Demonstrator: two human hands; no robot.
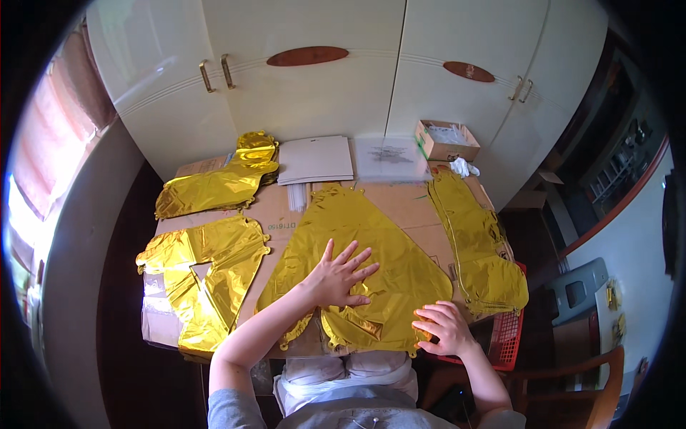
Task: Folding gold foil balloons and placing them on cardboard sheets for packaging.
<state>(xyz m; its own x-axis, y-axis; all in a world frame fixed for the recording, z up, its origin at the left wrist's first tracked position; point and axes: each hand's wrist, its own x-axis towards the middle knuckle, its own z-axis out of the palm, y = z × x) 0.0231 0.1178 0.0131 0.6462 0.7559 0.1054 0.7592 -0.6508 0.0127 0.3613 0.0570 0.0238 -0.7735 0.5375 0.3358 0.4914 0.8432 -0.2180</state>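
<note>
A flat, uninflated gold foil balloon (371,243) lies wide across the middle of the cardboard-covered table, its narrower end pointing to the back. My left hand (339,277) rests palm down near its centre with the fingers spread. At the balloon's near right edge, my right hand (446,330) has its fingers bent around the foil, which shows orange reflections beside the fingertips. To the left lies another flat gold balloon (236,243) with a triangular opening. Behind it sits a pile of gold foil balloons (211,189). More gold foil (468,243) lies along the right side.
At the back are grey-white card sheets (316,159), a clear plastic packet (391,159), a small box (446,151) and a crumpled white tissue (464,169). A red plastic basket (509,343) and wooden chair (607,386) stand right of the table. White cupboards (307,100) rise behind.
</note>
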